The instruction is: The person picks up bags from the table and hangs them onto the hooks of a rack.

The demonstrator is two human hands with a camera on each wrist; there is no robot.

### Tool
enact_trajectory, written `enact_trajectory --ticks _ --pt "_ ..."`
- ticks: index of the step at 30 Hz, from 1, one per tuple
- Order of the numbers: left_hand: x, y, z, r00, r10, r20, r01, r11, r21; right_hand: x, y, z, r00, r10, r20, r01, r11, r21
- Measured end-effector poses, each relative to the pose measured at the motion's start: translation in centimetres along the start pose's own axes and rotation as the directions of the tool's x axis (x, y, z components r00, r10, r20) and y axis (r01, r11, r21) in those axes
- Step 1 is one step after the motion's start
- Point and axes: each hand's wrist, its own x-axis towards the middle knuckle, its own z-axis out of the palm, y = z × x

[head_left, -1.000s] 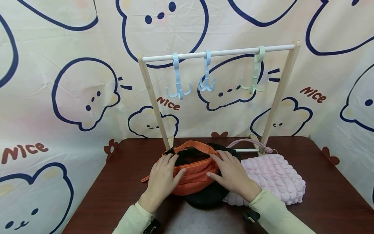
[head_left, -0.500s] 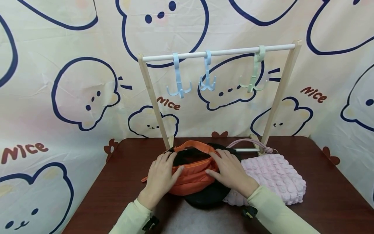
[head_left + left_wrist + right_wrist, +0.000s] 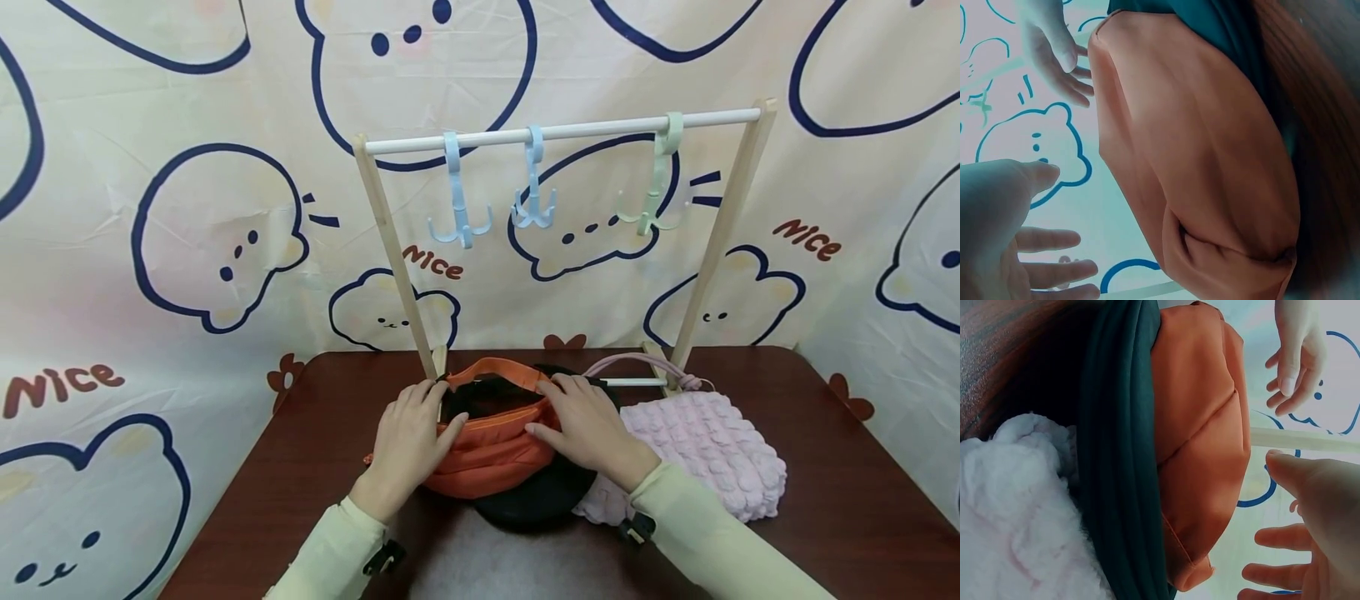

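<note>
Orange bag [image 3: 487, 462] sits near the middle of the brown table [image 3: 285, 483], partly over a dark cloth piece [image 3: 536, 504] whose rounded edge shows below and to the right. What the dark cloth piece is, cannot tell. An orange strap [image 3: 498, 367] arches behind the dark hollow at the bag's top.

Left hand [image 3: 408, 442] at the bag's left end, right hand [image 3: 592, 425] at its right end — backs up, thumbs pointing inward over the orange front in the head view. Both hands loose: wrist views show the fingers extended and spread, background visible between each hand and the orange cloth. Whether any fingertip touches the bag, cannot tell.

Pink puffy bag [image 3: 712, 454] lies just beside the dark cloth piece, on the person's right, partly behind the right forearm. Its pink handle [image 3: 630, 357] loops toward the rack's right foot.

Rack behind: white rail [image 3: 600, 130] across two wooden legs, the left leg [image 3: 390, 242] leaning. On the rail — a blue hook [image 3: 457, 200], a second blue hook [image 3: 533, 179], and farther right a pale green hook [image 3: 655, 183]. Backdrop cloth [image 3: 225, 367] printed with outlined bears and "Nice". Pale sleeves [image 3: 330, 546], small black device at each wrist.
</note>
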Motion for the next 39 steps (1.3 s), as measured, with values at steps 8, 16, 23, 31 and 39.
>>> enact_trajectory --ticks 8,16,23,31,39 --pt "0.5 -0.8 0.2 1.0 -0.005 -0.024 0.005 1.0 0.006 0.5 0.2 0.0 1.0 0.001 0.026 0.0 1.0 -0.03" --pt "0.7 -1.3 0.2 1.0 -0.017 -0.005 0.017 1.0 -0.014 0.9 0.6 -0.1 0.999 0.009 0.042 -0.007 0.999 -0.052" --pt "1.0 -1.8 0.6 1.0 -0.017 0.014 0.017 1.0 -0.007 1.2 0.8 -0.2 0.998 0.006 0.058 -0.004 0.999 -0.04" --pt "1.6 -2.4 0.8 0.999 -0.025 0.031 0.026 0.999 -0.02 1.8 0.8 -0.5 0.996 0.025 0.09 -0.021 0.999 -0.045" --pt "2.0 -2.8 1.1 0.997 -0.039 0.06 0.04 0.999 -0.017 2.0 0.9 -0.7 0.992 0.018 0.128 -0.018 1.0 -0.002"
